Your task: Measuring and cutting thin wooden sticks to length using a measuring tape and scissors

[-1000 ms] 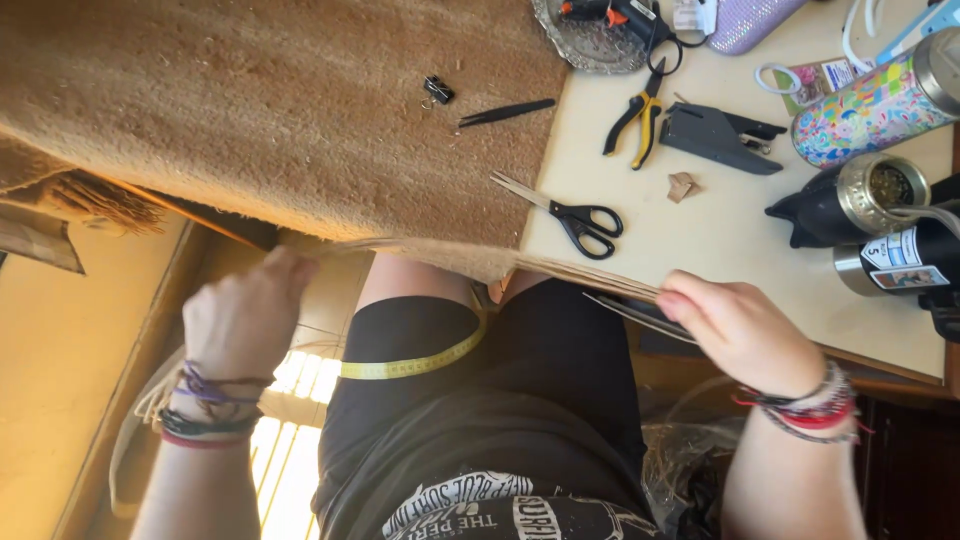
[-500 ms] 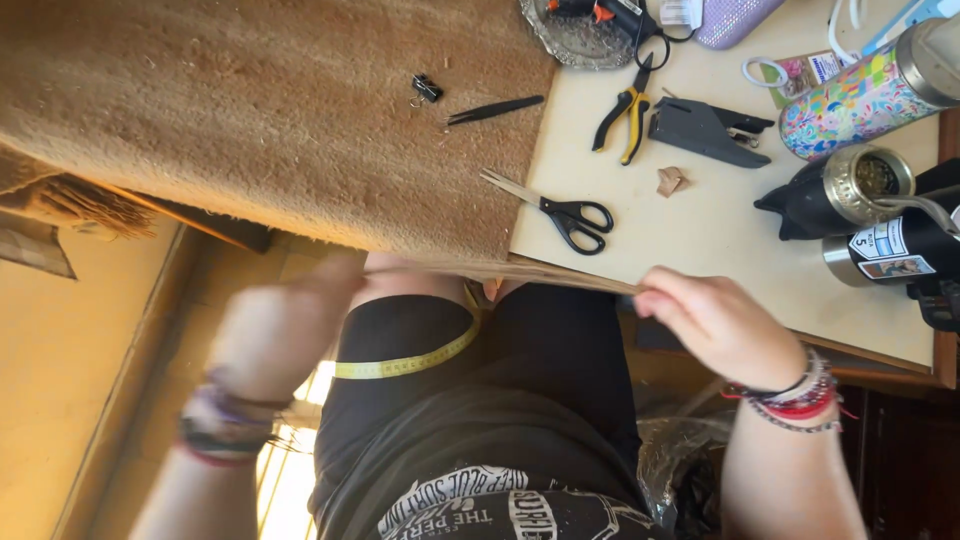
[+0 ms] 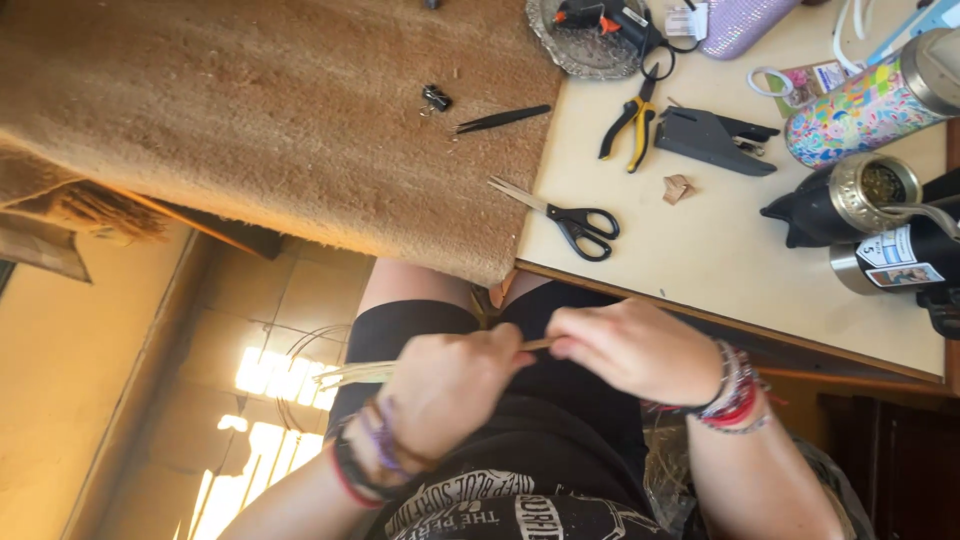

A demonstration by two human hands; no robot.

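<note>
Mat: a large coarse brown fibre mat [image 3: 260,120] lies over the far left part of the desk, above and left of both hands, one edge hanging off the front.
Desk: the pale desk [image 3: 740,270] runs above and to the right of the hands, its front edge just beyond the right hand.
Step in hand: judging by the grip, the person is working a thin bundle of straw-like strips [image 3: 360,374] over the lap, drawing or twisting it between the two hands.
Left hand: the left hand [image 3: 450,395] is clenched around the strips, whose pale ends stick out to its left.
Right hand: the right hand [image 3: 630,350] pinches the other end, just beside the left, fingers curled.
Next move: it seems to call for steady tension and a fresh grip along the strips so they do not splay.
Tools: black scissors [image 3: 565,215] lie on the desk nearest, above the hands; yellow-handled pliers [image 3: 630,125] and a dark stapler [image 3: 715,140] sit farther off; a small black clip [image 3: 435,98] rests on the mat.
Hard to make out: the strips' middle is hidden inside both fists, so their number and any knot cannot be told; the flasks at far right are cut off.
</note>
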